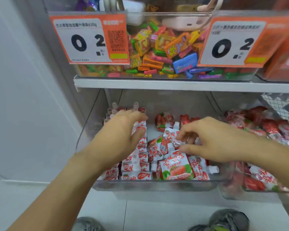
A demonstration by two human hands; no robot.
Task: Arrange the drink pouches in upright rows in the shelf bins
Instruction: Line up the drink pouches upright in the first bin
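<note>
Clear plastic bin (157, 186) on the lower shelf holds red-and-white pouches (177, 169): upright rows along its left side, loose jumble in the middle and right. Left hand (122, 135) lies over the left rows w/ fingers fairly straight, pressing on the pouch tops, so most of those rows are hidden. Right hand (213, 139) has fingers curled at a small pouch (176, 144) in the jumble; looks like a pinch, but blur makes the contact hard to read. Second bin (250, 195) to the right, more pouches inside, is cut off by the frame edge and smeared by blur. Upper bin (157, 77) holds mixed sweets, partly hidden behind two orange price tags (90, 39); small print on them is unreadable. White shelf edge (173, 85) runs between levels. Grey wall at left, pale floor tiles below, w/ grey shoes (228, 220) partly cut off at the bottom.
</note>
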